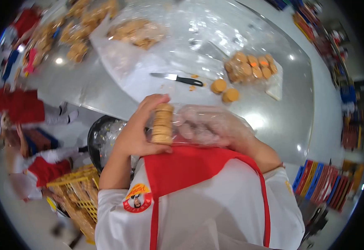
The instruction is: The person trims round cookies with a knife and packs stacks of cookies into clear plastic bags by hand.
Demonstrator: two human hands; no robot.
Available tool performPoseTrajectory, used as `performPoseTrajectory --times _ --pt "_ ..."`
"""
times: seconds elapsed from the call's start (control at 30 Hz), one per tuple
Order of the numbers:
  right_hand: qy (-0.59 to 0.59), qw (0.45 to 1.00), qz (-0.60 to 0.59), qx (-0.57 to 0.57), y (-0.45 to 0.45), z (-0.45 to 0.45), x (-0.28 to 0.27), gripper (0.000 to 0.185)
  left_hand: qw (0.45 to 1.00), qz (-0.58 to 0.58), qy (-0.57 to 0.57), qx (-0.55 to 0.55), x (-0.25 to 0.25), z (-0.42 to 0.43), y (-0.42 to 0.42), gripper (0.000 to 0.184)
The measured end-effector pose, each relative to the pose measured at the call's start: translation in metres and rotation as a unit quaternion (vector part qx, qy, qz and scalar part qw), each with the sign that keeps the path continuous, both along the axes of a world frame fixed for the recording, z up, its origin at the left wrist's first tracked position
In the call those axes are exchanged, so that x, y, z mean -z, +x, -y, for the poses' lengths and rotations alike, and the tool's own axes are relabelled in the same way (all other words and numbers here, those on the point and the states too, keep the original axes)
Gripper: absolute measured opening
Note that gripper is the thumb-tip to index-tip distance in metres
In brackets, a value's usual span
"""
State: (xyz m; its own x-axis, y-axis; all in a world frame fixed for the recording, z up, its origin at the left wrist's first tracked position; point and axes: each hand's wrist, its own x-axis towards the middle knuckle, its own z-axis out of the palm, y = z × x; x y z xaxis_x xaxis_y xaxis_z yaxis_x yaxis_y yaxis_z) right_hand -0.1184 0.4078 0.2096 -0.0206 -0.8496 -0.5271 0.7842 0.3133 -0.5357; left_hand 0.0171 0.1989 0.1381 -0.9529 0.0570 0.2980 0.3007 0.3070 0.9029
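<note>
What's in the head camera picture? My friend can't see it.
A person's left hand grips a stack of round biscuits; the right hand shows through clear plastic. A knife and more biscuits lie on the table beyond.

Round red-and-yellow badge [137, 200] on the white left sleeve [112, 208], slanted word [139, 188] that seems to start with "Pan", rim letters [137, 209] too small to read.

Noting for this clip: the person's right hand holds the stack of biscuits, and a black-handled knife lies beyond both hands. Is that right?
Not quite. The head view shows the left hand holding the stack of biscuits, not the right hand. The black-handled knife does lie beyond both.
</note>
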Motion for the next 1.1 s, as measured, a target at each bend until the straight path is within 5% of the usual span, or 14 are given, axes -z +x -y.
performPoseTrajectory --times 0.03,0.07,0.17,0.23,0.4,0.5,0.57,0.7,0.77,0.87,0.97,1.1 --pt "-0.006 1.0 0.026 0.005 0.001 -0.004 0.008 0.023 1.0 0.017 0.014 0.012 0.004 0.002 0.002 0.115" --pt "-0.064 0.985 -0.157 -0.021 0.004 -0.01 0.017 0.024 0.999 0.036 0.026 0.02 0.007 -0.001 0.004 0.115" --pt "-0.18 0.776 -0.594 -0.114 0.015 -0.02 0.039 0.028 0.947 0.157 0.277 0.026 0.014 -0.018 0.012 0.105" --pt "-0.195 0.752 -0.617 -0.122 0.019 -0.028 0.03 0.03 0.895 0.241 0.373 0.034 0.018 -0.025 0.016 0.107" --pt "-0.222 0.715 -0.659 -0.071 0.025 -0.048 0.044 0.039 0.87 0.318 0.377 0.02 0.015 -0.039 0.008 0.106" --pt "-0.234 0.765 -0.594 -0.079 0.014 -0.055 0.027 0.038 0.886 0.327 0.324 0.063 0.014 -0.034 0.003 0.107" --pt "-0.142 0.849 -0.497 -0.11 0.007 -0.065 0.009 0.032 0.879 0.331 0.333 0.08 0.01 -0.033 0.001 0.109" --pt "-0.16 0.901 -0.387 0.11 -0.016 -0.095 0.022 0.017 0.847 0.302 0.437 0.035 -0.005 -0.032 -0.001 0.112" --pt "0.049 0.817 -0.525 0.235 -0.024 -0.104 0.032 0.023 0.838 0.257 0.48 0.024 0.004 -0.017 0.005 0.11" --pt "0.152 0.533 -0.789 0.265 -0.038 -0.095 0.079 0.028 0.856 0.174 0.487 -0.006 0.019 -0.009 0.005 0.108" --pt "0.153 0.459 -0.843 0.236 -0.044 -0.085 0.104 0.035 0.858 0.154 0.489 -0.006 0.021 -0.008 0.004 0.101" --pt "0.147 0.474 -0.835 0.238 -0.046 -0.077 0.128 0.034 0.848 0.132 0.513 -0.008 0.025 -0.009 0.007 0.099"
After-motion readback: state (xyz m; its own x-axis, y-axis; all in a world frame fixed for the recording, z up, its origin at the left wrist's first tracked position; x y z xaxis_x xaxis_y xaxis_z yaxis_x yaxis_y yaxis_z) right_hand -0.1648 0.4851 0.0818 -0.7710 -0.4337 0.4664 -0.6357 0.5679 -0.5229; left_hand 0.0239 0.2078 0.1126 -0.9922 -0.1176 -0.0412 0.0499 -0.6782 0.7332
